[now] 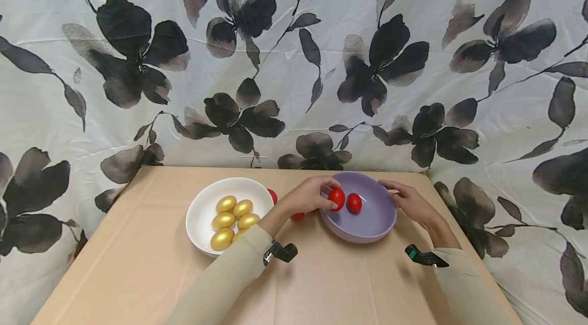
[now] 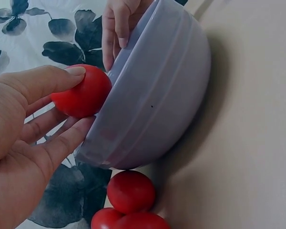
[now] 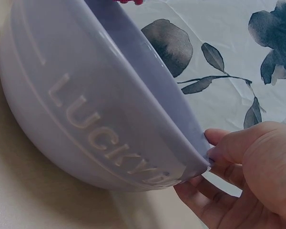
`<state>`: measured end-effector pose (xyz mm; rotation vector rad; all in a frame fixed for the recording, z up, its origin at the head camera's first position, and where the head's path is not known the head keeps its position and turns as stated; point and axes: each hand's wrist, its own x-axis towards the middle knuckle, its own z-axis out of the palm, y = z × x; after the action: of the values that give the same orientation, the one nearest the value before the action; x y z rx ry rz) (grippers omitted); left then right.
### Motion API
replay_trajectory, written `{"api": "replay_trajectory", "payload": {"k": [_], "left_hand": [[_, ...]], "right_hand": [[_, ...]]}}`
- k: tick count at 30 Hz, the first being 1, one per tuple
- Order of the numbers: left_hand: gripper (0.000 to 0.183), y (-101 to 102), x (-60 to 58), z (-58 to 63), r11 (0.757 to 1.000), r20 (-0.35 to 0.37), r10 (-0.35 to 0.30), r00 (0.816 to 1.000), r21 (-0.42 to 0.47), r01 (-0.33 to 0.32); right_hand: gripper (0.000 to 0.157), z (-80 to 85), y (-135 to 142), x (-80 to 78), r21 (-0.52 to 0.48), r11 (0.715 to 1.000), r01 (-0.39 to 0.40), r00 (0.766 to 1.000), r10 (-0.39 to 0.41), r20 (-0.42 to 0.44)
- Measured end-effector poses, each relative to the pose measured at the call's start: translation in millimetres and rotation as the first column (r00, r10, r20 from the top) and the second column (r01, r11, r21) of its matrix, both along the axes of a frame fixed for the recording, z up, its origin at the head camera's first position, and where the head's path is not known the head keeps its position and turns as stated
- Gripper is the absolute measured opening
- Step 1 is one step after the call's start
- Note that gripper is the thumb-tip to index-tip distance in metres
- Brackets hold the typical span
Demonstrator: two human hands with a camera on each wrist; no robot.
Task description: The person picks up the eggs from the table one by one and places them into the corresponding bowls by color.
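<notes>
My left hand (image 1: pixel 309 195) pinches a shiny red egg (image 1: pixel 337 199) between thumb and fingertips, at the left rim of a purple bowl (image 1: pixel 358 233). In the left wrist view, the held egg (image 2: pixel 83 91) overlaps the bowl's edge. Another red egg (image 1: pixel 354 203) lies inside the bowl. On the opposite side, my right hand (image 1: pixel 415 206) grips the bowl's rim, thumb at the edge and fingers beneath it, as the right wrist view shows. Raised lettering (image 3: pixel 105 133) runs along the bowl's outer wall there.
To the left stands a white bowl (image 1: pixel 196 213) with several golden eggs (image 1: pixel 223 221), partly behind my left sleeve. Between the bowls, more red eggs (image 2: pixel 131 192) lie on the tan table (image 1: pixel 321 284). A floral cloth (image 1: pixel 312 80) hangs behind the table's back edge.
</notes>
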<state>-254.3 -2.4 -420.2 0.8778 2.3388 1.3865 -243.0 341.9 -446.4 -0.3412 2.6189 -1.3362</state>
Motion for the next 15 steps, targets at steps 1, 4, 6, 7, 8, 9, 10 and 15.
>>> {"api": "replay_trajectory", "payload": {"k": [1, 4, 6, 7, 8, 9, 10, 15], "left_hand": [[0.047, 1, -0.4, -0.6, 1.0, -0.002, -0.001, 1.0, -0.003, 0.001], [0.047, 3, -1.4, -1.5, 1.0, -0.011, -0.002, 1.0, -0.019, 0.002], [0.049, 5, -1.6, -1.0, 1.0, -0.014, -0.005, 1.0, -0.027, 0.004], [0.049, 6, -1.8, -0.7, 1.0, -0.016, -0.007, 1.0, -0.029, 0.007], [0.049, 7, -1.8, -0.1, 1.0, -0.018, -0.009, 1.0, -0.03, 0.009], [0.049, 8, -1.9, 0.5, 0.999, -0.021, -0.013, 1.0, -0.031, 0.013], [0.049, 9, -2.1, 1.0, 0.999, -0.022, -0.019, 1.0, -0.032, 0.018], [0.048, 13, -5.3, -1.2, 0.998, -0.027, -0.037, 0.999, -0.048, 0.035]], "right_hand": [[0.046, -0.2, 0, 0.0, 0.002, 1.0, 0.0, 1.0, 0.0, 0.0], [0.046, 0.1, -1, 0.2, 0.002, 1.0, 0.004, 1.0, -0.004, -0.001], [0.046, 0.2, -1, 0.2, 0.004, 1.0, 0.005, 1.0, -0.005, 0.001], [0.046, 0.2, -1, 0.2, 0.003, 1.0, 0.006, 1.0, -0.006, 0.002], [0.046, 0.3, -1, 0.1, 0.003, 1.0, 0.007, 1.0, -0.007, 0.003], [0.046, 0.2, 0, -0.1, 0.003, 1.0, 0.007, 1.0, -0.007, 0.003], [0.046, 0.2, 0, -0.2, 0.003, 1.0, 0.007, 1.0, -0.007, 0.004], [0.046, 0.7, 0, -0.1, 0.0, 1.0, 0.003, 1.0, -0.003, 0.009]]}}
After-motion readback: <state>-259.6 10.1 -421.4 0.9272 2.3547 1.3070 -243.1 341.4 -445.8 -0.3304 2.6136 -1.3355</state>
